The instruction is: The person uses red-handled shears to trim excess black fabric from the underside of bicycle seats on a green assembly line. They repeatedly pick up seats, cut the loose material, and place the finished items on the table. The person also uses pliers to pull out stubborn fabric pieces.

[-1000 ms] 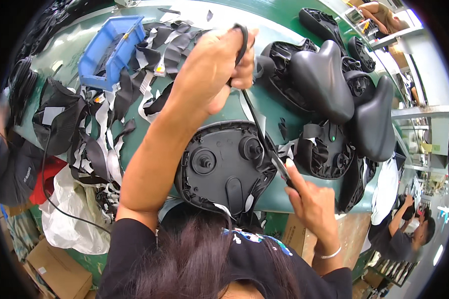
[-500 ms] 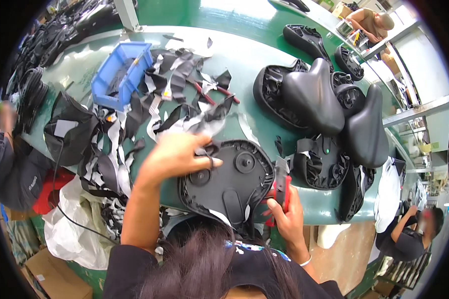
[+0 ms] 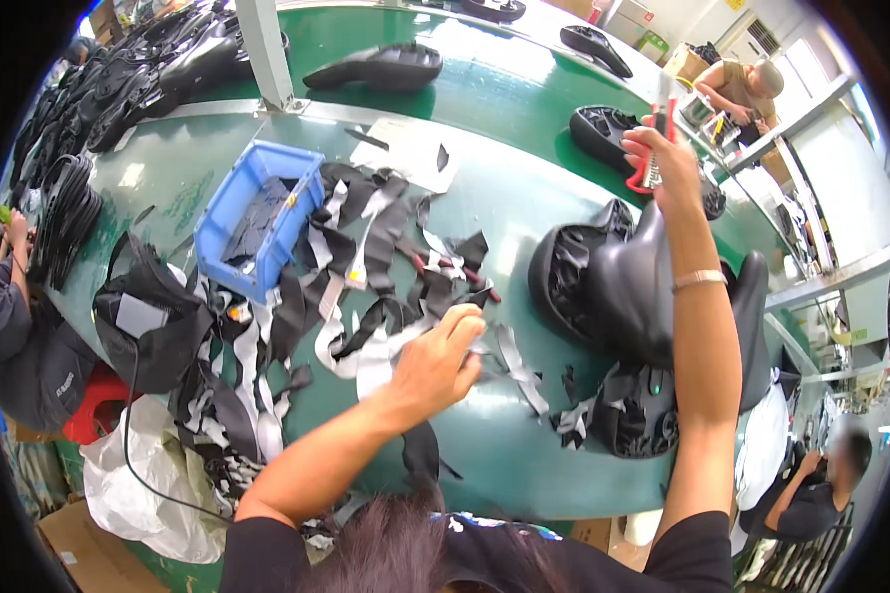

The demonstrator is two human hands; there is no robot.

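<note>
My right hand [image 3: 666,163] reaches far over the table at the right. It is closed around red-handled snips [image 3: 653,168], whose spring shows between the handles. Close by lies an upturned black bicycle saddle [image 3: 595,127] on the green belt. My left hand [image 3: 433,364] is over the table's middle, fingers curled together; whatever they may hold is hidden. Around it lie black and white offcut strips [image 3: 376,232] and another red-handled tool [image 3: 445,262]. My right forearm partly covers a pile of black saddles [image 3: 618,287].
A blue bin [image 3: 257,222] with dark scraps stands at the left, near a black bag [image 3: 148,316]. More saddles [image 3: 376,67] lie on the green belt [image 3: 485,64] behind. A metal post [image 3: 263,54] rises at the table's back edge. Co-workers sit left and right.
My right hand has swung far forward and right with the snips. The upturned saddle that lay before me is gone from there. My left hand has moved right, and the view has shifted.
</note>
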